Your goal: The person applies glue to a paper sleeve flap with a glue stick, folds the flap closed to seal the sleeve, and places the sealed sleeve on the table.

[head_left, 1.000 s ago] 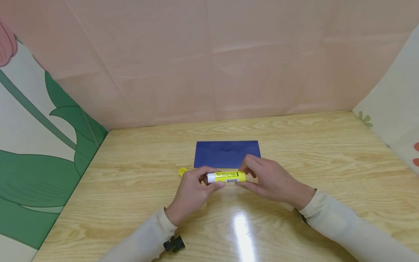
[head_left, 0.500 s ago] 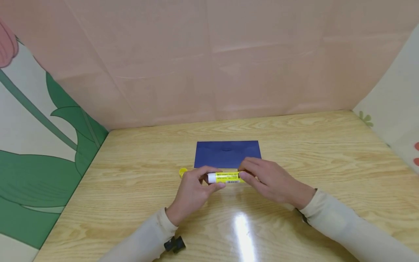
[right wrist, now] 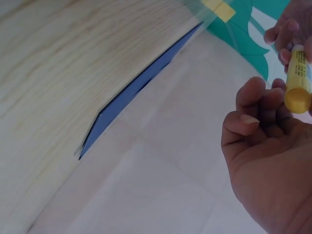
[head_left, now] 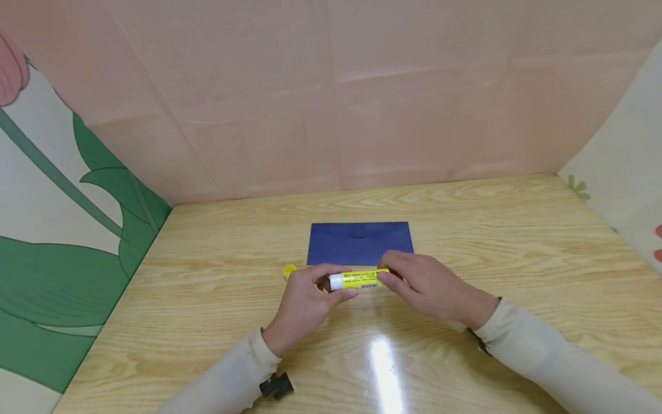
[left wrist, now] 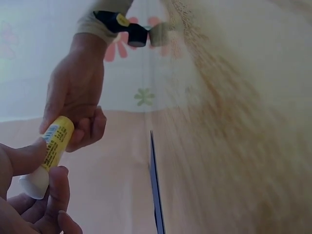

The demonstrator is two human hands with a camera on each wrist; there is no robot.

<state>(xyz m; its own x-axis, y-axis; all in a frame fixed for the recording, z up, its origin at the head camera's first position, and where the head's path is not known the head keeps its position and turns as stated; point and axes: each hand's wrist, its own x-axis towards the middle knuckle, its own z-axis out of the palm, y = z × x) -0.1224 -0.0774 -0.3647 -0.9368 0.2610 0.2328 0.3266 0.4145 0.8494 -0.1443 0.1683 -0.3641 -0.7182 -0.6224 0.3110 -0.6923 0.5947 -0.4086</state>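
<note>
A yellow glue stick (head_left: 357, 279) with a white end lies sideways between my hands, held over the table. My left hand (head_left: 306, 302) grips it near the white end, thumb below and fingers above. At the yellow end, my right hand (head_left: 426, 283) pinches it between thumb and forefinger. The left wrist view shows both hands on the glue stick (left wrist: 57, 141), while in the right wrist view the round yellow end of the glue stick (right wrist: 297, 100) faces the camera. Just beyond the hands a dark blue envelope (head_left: 357, 241) lies flat, its near right corner partly covered by my right hand.
A small yellow cap (head_left: 289, 270) sits on the wooden table (head_left: 233, 241), left of the envelope and close behind my left hand. Pink sheeting (head_left: 258, 115) rises along the table's back edge, with printed panels at both sides.
My right thumb has moved from beneath the glue stick's yellow end up onto its near side. That end is tipped slightly higher now. The left hand stays almost still.
</note>
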